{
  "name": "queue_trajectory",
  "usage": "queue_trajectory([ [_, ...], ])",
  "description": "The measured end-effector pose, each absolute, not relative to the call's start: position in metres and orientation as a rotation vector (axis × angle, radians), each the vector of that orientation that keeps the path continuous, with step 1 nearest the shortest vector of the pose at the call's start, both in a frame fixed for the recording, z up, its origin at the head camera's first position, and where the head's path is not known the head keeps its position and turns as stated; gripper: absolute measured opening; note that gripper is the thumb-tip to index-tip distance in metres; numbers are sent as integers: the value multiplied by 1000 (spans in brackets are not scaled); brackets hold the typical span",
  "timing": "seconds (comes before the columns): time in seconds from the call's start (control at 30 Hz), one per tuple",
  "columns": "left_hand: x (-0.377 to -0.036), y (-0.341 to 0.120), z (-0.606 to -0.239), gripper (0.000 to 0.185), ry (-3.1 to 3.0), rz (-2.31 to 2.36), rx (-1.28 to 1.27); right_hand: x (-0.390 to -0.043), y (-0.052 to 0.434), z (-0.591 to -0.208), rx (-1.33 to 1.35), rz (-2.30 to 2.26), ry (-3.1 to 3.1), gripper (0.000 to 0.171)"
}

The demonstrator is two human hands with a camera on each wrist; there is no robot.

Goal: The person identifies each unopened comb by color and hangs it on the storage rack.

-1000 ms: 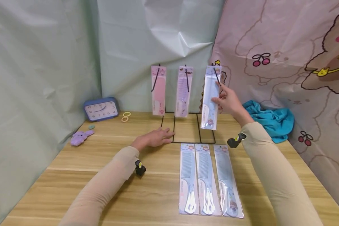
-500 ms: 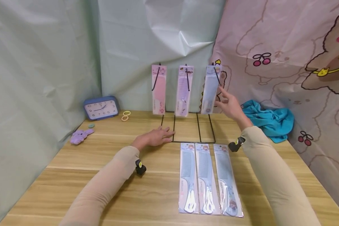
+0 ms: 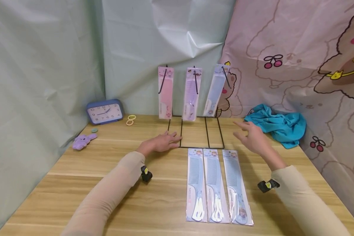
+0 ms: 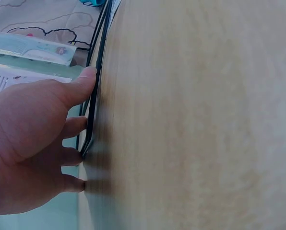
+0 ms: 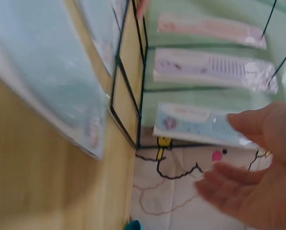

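Note:
A black wire rack stands on the table with packaged combs on its hooks: a pink comb, a purple comb and a blue comb. The blue one hangs tilted, its lower end to the left. My left hand rests at the rack's front left corner, fingers on the base wire. To the right of the rack, my right hand is in the air with its fingers spread, holding nothing. Three more packaged blue combs lie side by side in front of the rack.
At the back left stands a blue clock, with two hair ties beside it. A purple plush toy and a small green disc lie at the left edge. Crumpled teal cloth lies at the back right.
My right hand has let go of the hanging blue comb and moved down and to the right. That comb has swung back and now tilts. The left hand has stayed in place.

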State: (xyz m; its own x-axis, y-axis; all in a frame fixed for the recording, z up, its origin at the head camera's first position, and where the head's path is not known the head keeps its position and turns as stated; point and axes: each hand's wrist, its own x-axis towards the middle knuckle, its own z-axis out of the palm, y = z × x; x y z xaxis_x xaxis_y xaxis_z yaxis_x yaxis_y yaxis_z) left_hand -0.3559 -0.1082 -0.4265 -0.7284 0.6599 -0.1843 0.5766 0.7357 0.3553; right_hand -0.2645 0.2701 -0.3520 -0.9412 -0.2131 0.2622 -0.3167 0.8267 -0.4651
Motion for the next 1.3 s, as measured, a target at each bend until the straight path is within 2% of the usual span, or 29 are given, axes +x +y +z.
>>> queue_trajectory([
  [0.33,-356,-108,-426,57,2646,377,965,-207,263,-377,145,721,-3234,108],
  [0.57,-355,-109,-425,57,2646,380,971,-196,258,-389,96,738,-3293,127],
  [0.9,-354,-108,-427,56,2641,404,970,-193,255,-399,84,702,-3297,126],
  [1.13,-353,-108,-427,56,2639,416,965,-193,270,-397,100,700,-3329,111],
  [1.3,-354,-109,-426,56,2641,416,994,-190,282,-398,88,887,-3317,100],
])
